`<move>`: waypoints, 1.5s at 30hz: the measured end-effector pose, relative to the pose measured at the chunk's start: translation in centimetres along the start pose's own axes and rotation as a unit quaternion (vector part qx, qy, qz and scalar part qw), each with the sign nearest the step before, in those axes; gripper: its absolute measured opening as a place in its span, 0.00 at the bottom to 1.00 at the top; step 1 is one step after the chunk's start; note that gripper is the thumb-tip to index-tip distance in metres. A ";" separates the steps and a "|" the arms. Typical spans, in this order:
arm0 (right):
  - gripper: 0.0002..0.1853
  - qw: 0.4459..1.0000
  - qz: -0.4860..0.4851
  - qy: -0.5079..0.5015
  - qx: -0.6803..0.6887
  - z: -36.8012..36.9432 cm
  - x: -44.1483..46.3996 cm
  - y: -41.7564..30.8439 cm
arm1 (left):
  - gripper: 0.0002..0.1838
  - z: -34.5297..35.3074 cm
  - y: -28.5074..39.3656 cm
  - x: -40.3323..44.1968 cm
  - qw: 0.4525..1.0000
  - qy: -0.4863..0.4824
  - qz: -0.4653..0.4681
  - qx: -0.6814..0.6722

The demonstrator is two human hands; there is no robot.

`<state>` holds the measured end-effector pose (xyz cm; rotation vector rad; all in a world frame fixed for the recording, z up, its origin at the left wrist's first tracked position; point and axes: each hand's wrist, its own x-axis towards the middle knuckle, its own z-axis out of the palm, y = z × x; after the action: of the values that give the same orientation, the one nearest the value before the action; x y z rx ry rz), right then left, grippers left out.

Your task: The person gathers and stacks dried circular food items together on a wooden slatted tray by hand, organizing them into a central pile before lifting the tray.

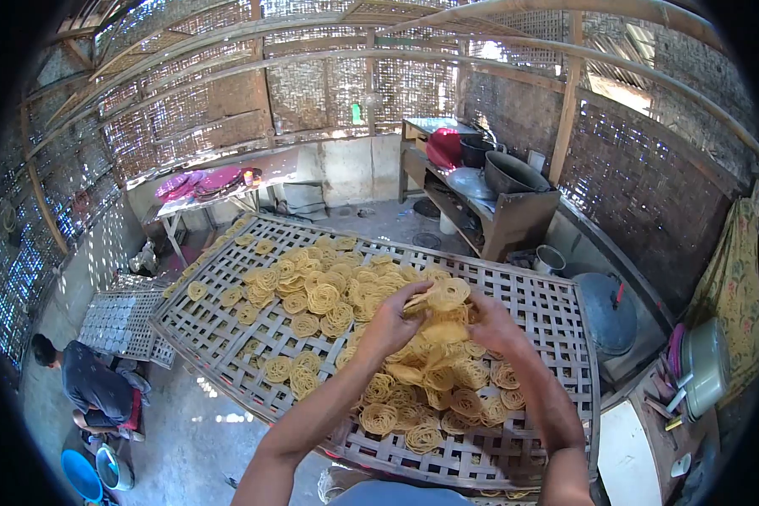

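Observation:
Many round yellow spiral pieces [322, 298] lie heaped on a large woven bamboo rack [219, 325]. Above the right part of the heap, my left hand [396, 319] is closed on some spiral pieces, its thumb and fingers pressed round their edge. My right hand [491, 322] is beside the same bunch, its fingers curled against the pieces on their right side. A pale spiral piece [449, 292] shows on top between both hands. Beneath it, more pieces hang or lie loosely tilted over the heap.
A person [97, 384] crouches at the left near blue buckets [82, 475]. A wooden shelf [514, 221] with a dark pot [514, 173] stands at the back right. At the right are a large round lid [605, 314] and a pale green pot [705, 367].

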<state>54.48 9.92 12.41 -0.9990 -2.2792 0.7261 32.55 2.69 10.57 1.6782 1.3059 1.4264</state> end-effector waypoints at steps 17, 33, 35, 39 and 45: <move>0.60 0.974 0.113 -0.051 -0.187 8.4 8.9 10.7 | 0.69 -0.7 -3.9 -12.2 0.843 -0.227 -0.072 0.482; 0.32 0.995 0.000 -0.061 0.078 12.1 10.8 -4.4 | 0.13 -6.9 -10.6 -4.9 0.963 0.217 0.025 0.160; 0.29 0.996 -0.042 -0.021 0.070 13.2 12.8 -5.1 | 0.16 -9.5 -8.2 -4.1 0.949 0.212 -0.056 0.226; 0.28 0.996 -0.063 0.020 0.067 14.2 15.6 -3.6 | 0.29 -14.7 -6.9 -6.4 0.919 0.195 -0.081 0.333; 0.54 0.980 0.055 0.017 -0.188 13.9 17.8 4.4 | 0.52 -16.6 -6.8 -17.6 0.860 0.079 -0.135 0.485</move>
<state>37.18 22.68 4.26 -1.3052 -2.3972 0.3187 15.48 -13.79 2.10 1.8223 2.5110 0.7438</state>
